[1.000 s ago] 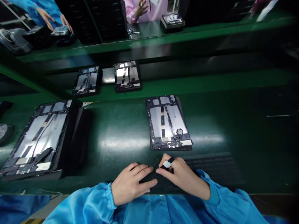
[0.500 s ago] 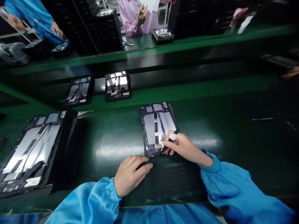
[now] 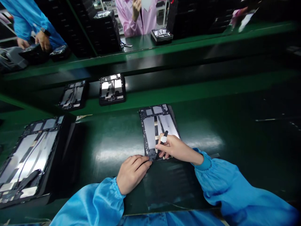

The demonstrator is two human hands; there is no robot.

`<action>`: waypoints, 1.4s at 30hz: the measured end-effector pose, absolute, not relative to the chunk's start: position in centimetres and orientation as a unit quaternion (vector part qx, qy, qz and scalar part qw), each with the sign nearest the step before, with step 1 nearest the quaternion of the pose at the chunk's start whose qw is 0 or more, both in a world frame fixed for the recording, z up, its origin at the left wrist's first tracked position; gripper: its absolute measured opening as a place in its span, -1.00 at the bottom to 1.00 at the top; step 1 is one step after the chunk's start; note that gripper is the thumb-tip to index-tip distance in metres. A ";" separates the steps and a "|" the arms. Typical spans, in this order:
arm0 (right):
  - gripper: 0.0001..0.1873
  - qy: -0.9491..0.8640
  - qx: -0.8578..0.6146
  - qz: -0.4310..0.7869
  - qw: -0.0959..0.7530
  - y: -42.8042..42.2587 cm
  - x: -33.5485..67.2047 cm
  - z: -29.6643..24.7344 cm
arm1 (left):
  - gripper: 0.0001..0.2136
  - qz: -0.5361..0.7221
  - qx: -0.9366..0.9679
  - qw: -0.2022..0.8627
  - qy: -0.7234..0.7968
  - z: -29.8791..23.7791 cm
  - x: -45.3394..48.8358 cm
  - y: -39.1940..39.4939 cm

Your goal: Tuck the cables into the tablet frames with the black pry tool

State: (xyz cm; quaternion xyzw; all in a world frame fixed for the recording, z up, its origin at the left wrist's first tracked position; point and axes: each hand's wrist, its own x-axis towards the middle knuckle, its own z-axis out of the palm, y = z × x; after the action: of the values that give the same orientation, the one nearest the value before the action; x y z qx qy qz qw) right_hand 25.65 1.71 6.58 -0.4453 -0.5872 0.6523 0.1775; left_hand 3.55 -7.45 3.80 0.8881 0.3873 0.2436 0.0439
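Green bench (image 3: 110,135), dim room. Open tablet (image 3: 148,125) abt ctr of frame. My R hand (image 3: 174,147) grips black tool (image 3: 166,133), tip nr tablet's bottom edge; L hand (image 3: 132,174) grips nothing, fingers loosely extended at lower-L corner. Step, I'd judge: fine tool work; next calls for steady tip. Count: 1 tablet at hand, 2 farther tablets (image 3: 112,89) upper L, 1 stack (image 3: 30,150) lower L, 1 tool.

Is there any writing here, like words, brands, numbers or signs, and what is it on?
No text can be read.
Flat black-framed device with silver panels, under the right hand: faint marks, too small to read.
Black pen-like tool with a white band: no lettering visible.
Larger-looking black-framed device with silver panels at left: nothing legible.
White sheet at the top edge: nothing legible.
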 end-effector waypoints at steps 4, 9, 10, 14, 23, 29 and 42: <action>-0.79 -0.584 -0.451 0.651 0.177 1.6 25.5 6.7 | -0.83 0.245 0.889 0.042 0.385 3.8 3.6 -7.3; -0.80 -0.584 -0.457 0.649 0.173 1.6 25.6 6.8 | -0.83 0.240 0.889 0.041 0.389 3.8 3.6 -7.3; -0.81 -0.585 -0.457 0.648 0.172 1.6 25.6 6.8 | -0.83 0.239 0.889 0.041 0.389 3.8 3.6 -7.3; -0.82 -0.587 -0.458 0.645 0.172 1.5 25.6 6.8 | -0.83 0.238 0.890 0.037 0.388 3.8 3.7 -7.4; -0.82 -0.589 -0.454 0.642 0.184 1.4 25.9 6.3 | -0.80 0.215 0.898 0.018 0.384 3.6 3.7 -7.7; -0.82 -0.590 -0.455 0.640 0.189 1.4 25.6 6.5 | -0.72 0.182 0.908 -0.019 0.378 4.1 3.6 -7.7; -0.79 -0.692 -0.486 0.491 0.212 0.1 29.2 7.3 | -0.66 0.141 0.911 -0.034 0.387 4.3 3.8 -7.9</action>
State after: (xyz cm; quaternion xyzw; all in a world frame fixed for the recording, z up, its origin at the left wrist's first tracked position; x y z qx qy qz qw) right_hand 29.16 0.13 7.26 -0.4856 -0.6916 0.4906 0.2124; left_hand 3.84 -7.86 4.29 0.9106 0.3870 0.1411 -0.0336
